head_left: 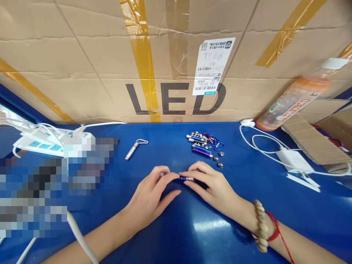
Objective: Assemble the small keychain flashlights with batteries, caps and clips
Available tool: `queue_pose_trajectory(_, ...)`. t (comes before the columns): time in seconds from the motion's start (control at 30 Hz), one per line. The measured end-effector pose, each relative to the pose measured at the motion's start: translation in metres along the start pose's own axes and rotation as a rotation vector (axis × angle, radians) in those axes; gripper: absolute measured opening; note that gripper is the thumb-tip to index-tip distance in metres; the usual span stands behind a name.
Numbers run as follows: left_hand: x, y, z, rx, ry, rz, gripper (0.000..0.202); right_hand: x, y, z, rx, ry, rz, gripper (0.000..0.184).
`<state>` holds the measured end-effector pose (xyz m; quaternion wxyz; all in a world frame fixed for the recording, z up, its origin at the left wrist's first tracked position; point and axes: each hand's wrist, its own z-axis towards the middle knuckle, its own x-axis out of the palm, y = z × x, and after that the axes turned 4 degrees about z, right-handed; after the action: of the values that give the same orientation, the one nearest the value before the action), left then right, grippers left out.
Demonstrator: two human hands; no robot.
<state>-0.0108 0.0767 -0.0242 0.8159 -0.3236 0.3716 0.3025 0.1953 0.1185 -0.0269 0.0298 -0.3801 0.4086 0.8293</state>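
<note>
Seemingly we were at the step of joining 2 parts of a small torch. A silver keychain torch (133, 149) lay apart on the blue table (176, 227), beyond our left hand (150, 198). That hand pinched 1 end of the blue keychain torch (186, 178), which sat between both hands, just over the table. Our right hand (211, 185) pinched the other end. Just beyond it lay a pile of torches and button cells (202, 146). The next move, we judged, called for a firm pinch at both ends and a careful twist.
</note>
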Motion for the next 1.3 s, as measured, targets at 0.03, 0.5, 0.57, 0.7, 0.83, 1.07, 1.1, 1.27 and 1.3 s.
queue_pose_trajectory(0.03,0.0,0.0,0.001,0.032,0.032,0.028,0.026,0.001,0.001,0.0,-0.042,-0.01,0.063,0.02)
queue_pose_trajectory(0.5,0.003,0.002,0.0,-0.014,0.125,0.075,0.017,-0.05,0.004,0.003,0.357,0.553,-0.106,0.059)
queue_pose_trajectory(0.57,0.002,0.002,0.0,-0.029,0.134,0.054,0.017,-0.05,-0.002,0.003,0.377,0.562,-0.052,0.038)
queue_pose_trajectory(0.7,0.001,0.001,-0.001,-0.048,0.168,-0.008,0.017,-0.04,-0.007,0.002,0.284,0.464,0.029,0.006)
queue_pose_trajectory(0.83,0.0,-0.001,-0.002,-0.012,0.146,-0.05,0.019,-0.023,-0.004,0.001,0.035,0.27,-0.159,0.019)
queue_pose_trajectory(1.07,-0.003,-0.006,-0.005,0.0,0.135,-0.066,0.017,-0.005,0.011,0.001,-0.096,-0.126,-0.009,0.012)
queue_pose_trajectory(1.1,-0.003,-0.006,-0.005,0.023,0.135,-0.065,0.018,-0.004,0.013,0.001,-0.084,-0.178,0.045,0.011)
queue_pose_trajectory(1.27,-0.002,-0.006,-0.006,0.068,0.128,-0.052,0.02,-0.003,0.022,0.002,0.021,-0.317,0.177,0.007)
queue_pose_trajectory(1.3,-0.002,-0.006,-0.006,0.059,0.135,-0.058,0.02,-0.003,0.023,0.002,0.039,-0.332,0.196,0.006)
